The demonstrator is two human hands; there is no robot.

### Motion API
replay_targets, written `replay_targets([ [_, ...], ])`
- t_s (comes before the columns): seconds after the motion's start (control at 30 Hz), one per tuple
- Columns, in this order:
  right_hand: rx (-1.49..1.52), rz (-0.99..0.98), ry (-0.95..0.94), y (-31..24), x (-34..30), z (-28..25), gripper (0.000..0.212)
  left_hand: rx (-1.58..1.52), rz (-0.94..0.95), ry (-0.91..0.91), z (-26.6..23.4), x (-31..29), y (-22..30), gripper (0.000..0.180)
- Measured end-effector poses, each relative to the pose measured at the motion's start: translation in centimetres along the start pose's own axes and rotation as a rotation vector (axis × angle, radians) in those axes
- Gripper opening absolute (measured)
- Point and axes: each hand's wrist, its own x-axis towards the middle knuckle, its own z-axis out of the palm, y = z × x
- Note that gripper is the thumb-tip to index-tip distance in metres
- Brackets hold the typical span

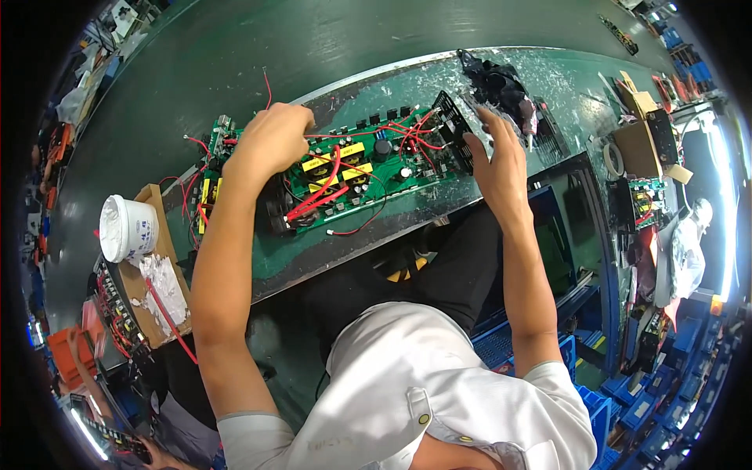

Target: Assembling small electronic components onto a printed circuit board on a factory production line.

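Observation:
A long green circuit board (368, 186) lies across the bench in front of me, with yellow transformers, black capacitors and thick red wires on it. My left hand (270, 141) is over its far left corner, fingers curled downward; whatever they grip is hidden beneath the hand. Below that hand, a black end panel (276, 205) stands at the board's left end. At the right end is a slotted black end panel (453, 129), tilted. My right hand (499, 160) is just beside this panel, its thumb and fingers apart, with nothing seen in them.
Another wired board (205, 188) lies to the left. Beyond it, a white tub (125, 227) and white paste (162, 291) are on a cardboard piece (154, 207). A black cloth (497, 82) lies at the far right. Blue bins (638, 407) fill the lower right.

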Motion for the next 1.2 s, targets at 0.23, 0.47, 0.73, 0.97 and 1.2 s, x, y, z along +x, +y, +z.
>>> replay_targets([
  [0.23,0.357,-0.305,-0.306,-6.0,2.4,0.6,0.053,-0.786,0.25,-0.117,-1.2,-2.3,-0.9,0.019],
  [0.47,0.05,-0.464,-0.335,-5.4,5.1,7.4,0.018,-1.102,0.108,-0.124,-1.0,-2.7,-0.5,0.018],
  [0.73,0.24,-0.626,-0.152,-8.7,-1.2,2.0,0.024,-0.921,0.16,0.279,-2.8,-2.5,2.3,0.025],
  [0.97,0.174,-0.59,-0.514,-7.0,-5.8,3.2,0.028,-1.23,0.159,0.244,-3.4,-2.2,4.9,0.021],
  [1.2,1.133,0.031,-0.385,-7.0,0.1,-4.0,0.016,-1.263,0.348,-0.12,0.0,-2.0,8.9,0.031],
])
